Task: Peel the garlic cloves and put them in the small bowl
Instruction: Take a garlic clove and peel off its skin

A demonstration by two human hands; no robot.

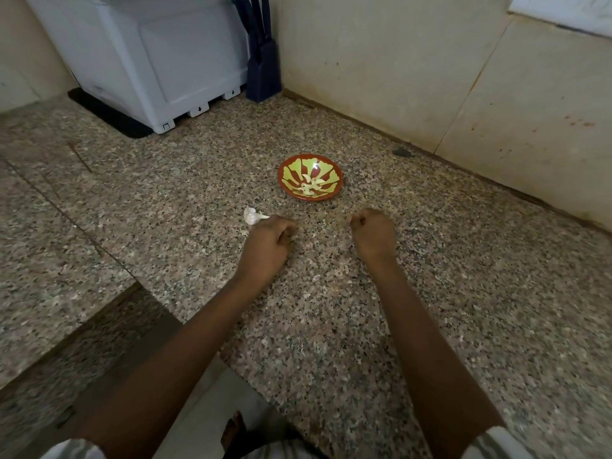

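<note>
While left hand [268,248] and right hand [375,234] rest curled, grip unclear, garlic [253,216] lies lengthwise left-right

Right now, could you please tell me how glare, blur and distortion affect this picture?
In the head view, a small glare spot sits inside the small bowl; the countertop blurs toward the frame's edges; the wide lens slants the seams of the wall; lighting is dim, with soft shadows.

Peeled cloves [309,187] in bowl [336,190]
</note>
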